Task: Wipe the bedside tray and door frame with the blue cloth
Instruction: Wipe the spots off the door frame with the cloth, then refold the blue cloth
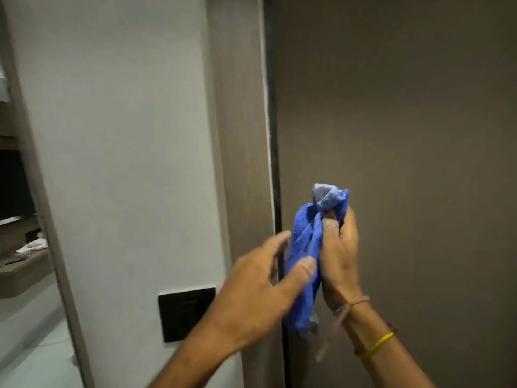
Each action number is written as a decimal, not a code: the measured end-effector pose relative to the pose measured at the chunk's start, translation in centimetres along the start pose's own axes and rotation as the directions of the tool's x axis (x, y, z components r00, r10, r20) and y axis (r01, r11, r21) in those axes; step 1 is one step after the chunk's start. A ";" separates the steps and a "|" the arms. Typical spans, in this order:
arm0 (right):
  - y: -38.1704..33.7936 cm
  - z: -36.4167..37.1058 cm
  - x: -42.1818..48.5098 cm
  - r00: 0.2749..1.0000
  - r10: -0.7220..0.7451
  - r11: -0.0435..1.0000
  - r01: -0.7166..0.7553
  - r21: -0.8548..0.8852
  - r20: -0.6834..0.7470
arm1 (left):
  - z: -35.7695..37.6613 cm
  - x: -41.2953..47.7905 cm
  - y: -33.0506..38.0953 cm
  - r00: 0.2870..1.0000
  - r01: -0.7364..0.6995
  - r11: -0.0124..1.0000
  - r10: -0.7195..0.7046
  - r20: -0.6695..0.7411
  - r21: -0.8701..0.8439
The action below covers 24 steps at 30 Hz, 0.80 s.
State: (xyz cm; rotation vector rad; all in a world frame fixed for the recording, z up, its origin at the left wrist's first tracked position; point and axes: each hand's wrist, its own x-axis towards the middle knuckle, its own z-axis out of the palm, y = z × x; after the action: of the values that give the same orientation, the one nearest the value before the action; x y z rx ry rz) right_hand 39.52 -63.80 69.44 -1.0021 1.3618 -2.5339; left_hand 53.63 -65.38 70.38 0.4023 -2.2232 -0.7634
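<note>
Cloth first: we see the bunched blue microfibre cloth (309, 247) at centre frame, clamped in the fist of the right hand (340, 261), which wears thin brown and yellow wrist bands (375, 345). The left hand (263, 284) reaches in with fingers spread apart, its thumb touching the cloth's lower folds. Behind them runs the grey-brown wood-grain door frame (240, 135), beside the plain brown door (405, 135). A black square wall switch plate (186, 313) sits at lower left.
</note>
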 end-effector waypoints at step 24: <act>-6.8 -66.7 -22.1 0.275 0.776 0.630 -0.379 0.678 -0.568 | 63.9 -13.5 21.0 0.270 0.511 0.857 -0.227 0.936 0.061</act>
State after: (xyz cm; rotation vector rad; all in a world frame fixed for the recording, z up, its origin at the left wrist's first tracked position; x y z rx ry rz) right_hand 18.97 -4.03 37.88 0.8799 0.8761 -2.4254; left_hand 14.89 -16.99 41.06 0.4263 -3.0383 -1.9383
